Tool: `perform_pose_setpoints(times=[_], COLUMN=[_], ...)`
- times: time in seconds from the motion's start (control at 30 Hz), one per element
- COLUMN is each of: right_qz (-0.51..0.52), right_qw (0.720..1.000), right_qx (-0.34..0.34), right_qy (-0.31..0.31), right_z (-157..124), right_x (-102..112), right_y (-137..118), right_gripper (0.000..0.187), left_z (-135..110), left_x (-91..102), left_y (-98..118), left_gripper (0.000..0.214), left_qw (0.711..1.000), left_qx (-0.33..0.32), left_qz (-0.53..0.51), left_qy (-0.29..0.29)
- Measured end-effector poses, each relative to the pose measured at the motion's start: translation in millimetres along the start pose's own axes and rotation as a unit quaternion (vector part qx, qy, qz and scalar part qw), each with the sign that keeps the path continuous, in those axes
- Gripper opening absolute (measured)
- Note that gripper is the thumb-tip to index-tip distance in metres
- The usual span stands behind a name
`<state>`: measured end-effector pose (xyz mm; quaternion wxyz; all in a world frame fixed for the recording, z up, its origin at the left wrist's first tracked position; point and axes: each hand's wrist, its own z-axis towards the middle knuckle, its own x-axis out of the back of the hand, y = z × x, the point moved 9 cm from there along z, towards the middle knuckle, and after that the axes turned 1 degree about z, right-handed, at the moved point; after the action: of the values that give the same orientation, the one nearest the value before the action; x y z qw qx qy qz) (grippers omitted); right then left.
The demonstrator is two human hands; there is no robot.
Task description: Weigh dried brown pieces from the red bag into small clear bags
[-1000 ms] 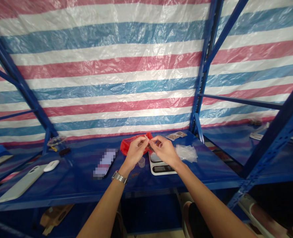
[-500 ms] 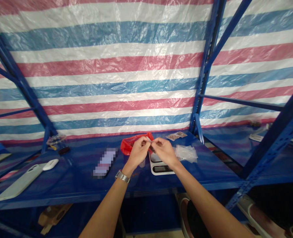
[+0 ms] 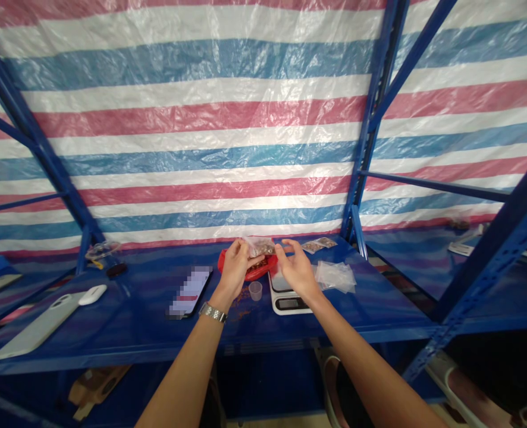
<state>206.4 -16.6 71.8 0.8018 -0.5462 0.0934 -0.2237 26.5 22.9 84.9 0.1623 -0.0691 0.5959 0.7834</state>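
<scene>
My left hand (image 3: 235,268) pinches a small clear plastic bag (image 3: 262,246) with brown bits inside, held tilted above a red plastic bag (image 3: 258,274). My right hand (image 3: 295,265) is just right of the small bag, its thumb and fingers apart; whether a fingertip touches the bag I cannot tell. Below my right hand sits a white kitchen scale (image 3: 285,305), its plate partly hidden by the hand. A small clear cup (image 3: 255,290) stands left of the scale, with reddish-brown crumbs (image 3: 241,306) scattered beside it.
Several flat clear bags (image 3: 335,277) lie right of the scale. Filled small bags (image 3: 319,244) rest behind them. To the left are a phone (image 3: 191,291), a pale phone (image 3: 40,326), a white case (image 3: 93,295) and a clear cup lying down (image 3: 107,258). Blue posts (image 3: 361,148) frame the shelf.
My hands were together, both pinching at the bag's edge. They have moved apart: the left swung the filled bag sideways, the right opened. The small cup and crumbs show more fully.
</scene>
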Motion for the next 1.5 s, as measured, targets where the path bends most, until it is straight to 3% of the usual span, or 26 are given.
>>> perform_pose_setpoints(times=[0.13,0.2,0.27,0.37,0.47,0.53,0.6,0.8,1.0,1.33,1.5], right_qz=[0.164,0.189,0.14,0.021,-0.044,-0.065,-0.078,-0.083,-0.068,-0.045,-0.046], right_qw=[0.978,0.976,0.989,0.997,0.992,0.988,0.983,0.975,0.974,0.976,0.974], right_qx=[-0.105,-0.093,-0.044,0.059,0.122,0.142,0.16,0.2,0.215,0.211,0.221], right_qy=[-0.076,-0.056,-0.003,0.041,0.008,-0.014,-0.032,-0.052,-0.016,-0.03,-0.02], right_z=[6,14,23,28,24,20,15,8,7,6,4], right_x=[-32,-37,-34,-35,-47,-53,-57,-57,-42,-40,-36], right_y=[27,27,22,6,-5,-8,-13,-28,-39,-40,-44], right_gripper=[0.054,0.05,0.039,0.026,0.024,0.024,0.026,0.023,0.021,0.021,0.022], left_z=[11,18,24,23,18,16,16,23,18,15,17], left_x=[5.1,14.1,29.5,40.8,26.0,17.1,15.9,18.8,8.6,0.5,2.9], left_y=[-9,-13,-11,6,10,1,-6,-17,-14,-12,-8], left_gripper=[0.032,0.026,0.02,0.021,0.054,0.063,0.063,0.041,0.039,0.044,0.039], left_qw=[0.999,0.999,0.988,0.925,0.853,0.825,0.811,0.809,0.797,0.794,0.787], left_qx=[0.012,0.009,-0.019,-0.11,-0.174,-0.169,-0.153,-0.161,-0.194,-0.217,-0.222], left_qz=[-0.029,0.032,0.144,0.347,0.49,0.54,0.563,0.562,0.566,0.561,0.574], left_qy=[-0.024,-0.007,0.047,0.106,0.046,-0.013,-0.035,-0.057,-0.081,-0.09,-0.049])
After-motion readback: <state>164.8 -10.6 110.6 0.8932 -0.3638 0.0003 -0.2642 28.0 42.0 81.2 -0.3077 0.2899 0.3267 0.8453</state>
